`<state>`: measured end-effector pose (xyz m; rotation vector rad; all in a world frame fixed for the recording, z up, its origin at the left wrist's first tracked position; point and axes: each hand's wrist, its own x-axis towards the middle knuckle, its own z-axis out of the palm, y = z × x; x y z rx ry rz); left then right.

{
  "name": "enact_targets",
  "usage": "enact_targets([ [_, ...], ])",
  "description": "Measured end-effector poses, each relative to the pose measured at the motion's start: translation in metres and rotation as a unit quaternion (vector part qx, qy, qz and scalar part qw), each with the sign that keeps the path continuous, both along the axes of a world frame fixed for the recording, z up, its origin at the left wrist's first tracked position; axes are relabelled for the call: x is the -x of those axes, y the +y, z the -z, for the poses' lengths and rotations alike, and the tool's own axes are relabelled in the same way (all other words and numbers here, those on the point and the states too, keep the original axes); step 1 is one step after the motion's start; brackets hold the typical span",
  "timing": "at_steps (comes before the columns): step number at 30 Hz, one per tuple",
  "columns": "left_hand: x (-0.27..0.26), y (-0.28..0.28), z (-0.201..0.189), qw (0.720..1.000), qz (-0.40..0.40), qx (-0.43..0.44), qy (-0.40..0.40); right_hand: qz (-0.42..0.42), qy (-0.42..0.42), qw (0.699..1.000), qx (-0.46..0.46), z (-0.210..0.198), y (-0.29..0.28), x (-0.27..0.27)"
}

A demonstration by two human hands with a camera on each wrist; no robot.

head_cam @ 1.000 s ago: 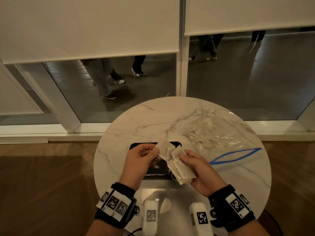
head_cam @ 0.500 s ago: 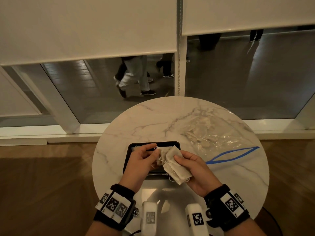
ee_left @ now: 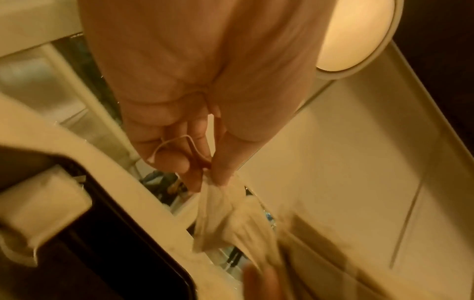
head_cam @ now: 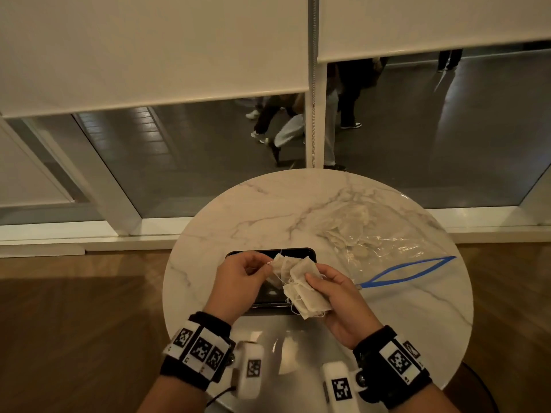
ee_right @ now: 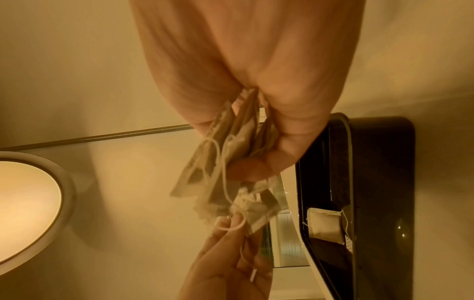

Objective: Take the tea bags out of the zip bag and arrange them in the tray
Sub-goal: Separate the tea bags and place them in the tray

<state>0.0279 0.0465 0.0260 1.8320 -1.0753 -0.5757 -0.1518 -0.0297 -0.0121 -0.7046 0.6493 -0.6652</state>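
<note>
A bundle of several pale tea bags (head_cam: pixel 301 283) with tangled strings is held over the black tray (head_cam: pixel 269 252). My right hand (head_cam: pixel 313 278) grips the bundle's lower part (ee_right: pixel 218 162) between thumb and fingers. My left hand (head_cam: pixel 264 265) pinches the top corner of one bag (ee_left: pixel 218 207) with a string looped over its fingers. One tea bag (ee_right: pixel 324 225) lies flat inside the tray (ee_right: pixel 379 182). The clear zip bag (head_cam: pixel 372 234) with a blue zip (head_cam: pixel 408 271) lies open on the table to the right, with more tea bags inside.
The round marble table (head_cam: pixel 268 210) is small, and its edge is close on all sides. Behind it is a low window with blinds, with people walking outside. Wood floor surrounds the table.
Both hands stay over the tray with the bundle. My left fingers have shifted to the upper corner of one bag and pull it slightly away from the rest.
</note>
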Motion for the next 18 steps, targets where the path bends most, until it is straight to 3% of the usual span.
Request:
enact_targets([
  [3,-0.026,-0.006,-0.005,0.991,-0.012,-0.079,-0.103,0.004,0.011,1.0,-0.009,0.003,-0.002,0.002],
  [6,-0.051,-0.012,-0.01,0.983,-0.024,-0.116,-0.142,0.0,0.017,1.0,-0.014,0.006,-0.004,0.002],
  [10,-0.063,-0.012,-0.014,0.985,0.004,-0.124,-0.118,-0.011,0.014,1.0,-0.013,0.006,-0.006,0.004],
  [18,-0.038,-0.003,-0.041,0.996,0.083,-0.044,-0.002,-0.072,-0.005,0.996,0.047,0.003,0.001,0.003],
])
